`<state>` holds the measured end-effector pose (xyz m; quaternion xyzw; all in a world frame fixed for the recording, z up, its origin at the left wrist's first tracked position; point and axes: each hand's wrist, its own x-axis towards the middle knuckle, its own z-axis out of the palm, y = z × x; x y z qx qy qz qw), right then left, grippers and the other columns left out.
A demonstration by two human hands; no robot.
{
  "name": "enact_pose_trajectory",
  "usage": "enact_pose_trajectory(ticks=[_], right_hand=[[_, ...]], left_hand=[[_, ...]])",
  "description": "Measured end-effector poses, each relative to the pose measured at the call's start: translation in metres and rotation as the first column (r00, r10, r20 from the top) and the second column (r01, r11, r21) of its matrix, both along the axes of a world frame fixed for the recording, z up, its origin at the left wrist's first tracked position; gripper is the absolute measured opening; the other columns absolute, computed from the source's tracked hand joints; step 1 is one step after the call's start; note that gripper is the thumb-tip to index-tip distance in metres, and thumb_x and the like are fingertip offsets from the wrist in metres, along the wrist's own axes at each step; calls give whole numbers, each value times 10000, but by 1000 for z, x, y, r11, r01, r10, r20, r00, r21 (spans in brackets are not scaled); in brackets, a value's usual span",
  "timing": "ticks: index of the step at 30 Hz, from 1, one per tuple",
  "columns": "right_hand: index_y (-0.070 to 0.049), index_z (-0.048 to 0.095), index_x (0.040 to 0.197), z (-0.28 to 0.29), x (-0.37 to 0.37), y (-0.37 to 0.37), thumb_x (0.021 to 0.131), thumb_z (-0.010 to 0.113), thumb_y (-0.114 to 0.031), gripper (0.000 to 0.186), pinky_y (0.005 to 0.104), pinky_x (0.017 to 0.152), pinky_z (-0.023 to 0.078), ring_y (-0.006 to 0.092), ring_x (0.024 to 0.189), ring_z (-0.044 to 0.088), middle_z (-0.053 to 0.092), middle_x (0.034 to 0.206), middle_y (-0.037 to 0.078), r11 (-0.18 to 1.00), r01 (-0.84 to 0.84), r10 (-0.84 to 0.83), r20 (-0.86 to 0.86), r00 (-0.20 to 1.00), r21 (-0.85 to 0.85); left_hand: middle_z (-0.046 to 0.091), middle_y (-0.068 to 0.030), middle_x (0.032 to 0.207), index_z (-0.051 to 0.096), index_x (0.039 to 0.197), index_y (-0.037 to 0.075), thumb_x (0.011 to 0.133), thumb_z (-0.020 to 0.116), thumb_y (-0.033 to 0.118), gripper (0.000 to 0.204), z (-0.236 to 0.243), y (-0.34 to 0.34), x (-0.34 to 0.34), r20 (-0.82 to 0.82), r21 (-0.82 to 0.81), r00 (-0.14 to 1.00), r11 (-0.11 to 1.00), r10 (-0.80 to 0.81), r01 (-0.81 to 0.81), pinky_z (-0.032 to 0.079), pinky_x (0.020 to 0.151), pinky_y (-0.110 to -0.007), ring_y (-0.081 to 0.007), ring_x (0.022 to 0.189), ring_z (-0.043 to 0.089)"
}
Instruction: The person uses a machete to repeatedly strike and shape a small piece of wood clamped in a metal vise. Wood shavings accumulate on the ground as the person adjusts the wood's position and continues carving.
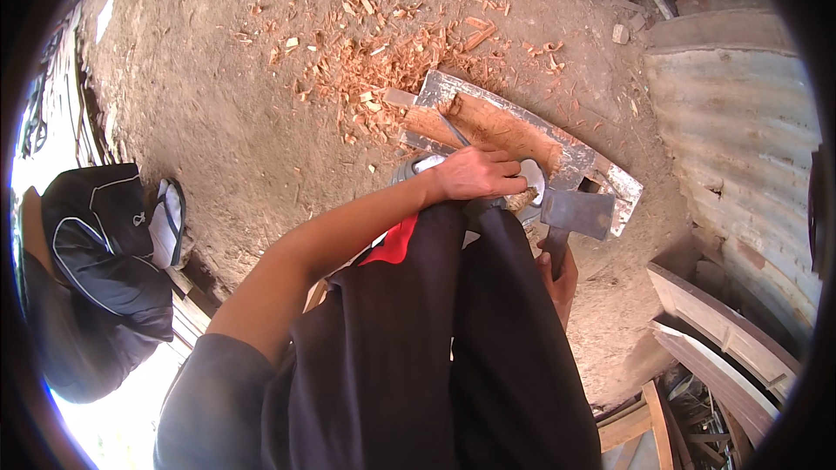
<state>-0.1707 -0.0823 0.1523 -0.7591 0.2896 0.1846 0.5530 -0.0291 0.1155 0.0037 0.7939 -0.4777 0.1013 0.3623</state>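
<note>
My left hand [479,174] is closed around a chisel [455,130], whose thin dark blade slants into the hollow of a wooden piece. That wooden piece [522,126] lies tilted across the ground before my knees, its edges grey and weathered, its carved inside fresh reddish brown. My right hand [559,283], partly hidden by my leg, grips the handle of a mallet. The mallet's dark blocky head [577,213] is beside the near right end of the wooden piece, just right of my left hand. My fingers cover most of the chisel's handle.
Reddish wood shavings and chips [392,57] lie scattered on the dirt ground beyond the piece. Corrugated metal sheets [740,139] stand at the right, with stacked boards [727,331] below them. Another person in dark clothes [109,252] is at the left.
</note>
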Motion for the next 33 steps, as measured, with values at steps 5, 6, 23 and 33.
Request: enact_pose_trajectory(ticks=[5, 6, 23, 33], right_hand=[[-3, 591, 1244, -1, -3, -5, 1010, 652, -400, 465, 279, 648, 435, 131, 698, 566, 606, 776, 42, 1000, -24, 24, -12, 1000, -12], [1, 588, 1255, -10, -10, -10, 1010, 654, -366, 447, 289, 683, 458, 151, 737, 588, 622, 818, 57, 998, -43, 46, 56, 997, -50], [-1, 613, 1215, -76, -21, -5, 968, 699, -75, 272, 293, 803, 487, 130, 886, 600, 671, 972, 77, 1000, 19, -19, 216, 976, 6], [-24, 636, 1160, -65, -6, 12, 950, 710, -106, 237, 316, 814, 499, 149, 893, 623, 664, 959, 61, 996, -32, 46, 167, 985, -83]], left_hand=[[557, 2, 853, 558, 989, 190, 796, 618, 184, 202, 0, 4, 3, 94, 67, 995, 998, -21, 14, 556, 659, -303, -160, 812, 665], [571, 4, 867, 564, 1001, 189, 797, 621, 188, 211, 1, 3, 5, 95, 93, 995, 996, -17, 9, 560, 657, -304, -162, 828, 670], [593, -18, 913, 580, 1076, 183, 892, 578, 244, 194, -12, 1, 16, -62, 65, 998, 998, 17, -13, 576, 699, -340, -217, 917, 685], [654, -40, 1027, 578, 1084, 144, 775, 738, 242, 361, -8, 28, 11, -140, 134, 990, 991, 0, 19, 584, 734, -396, -253, 963, 695]])
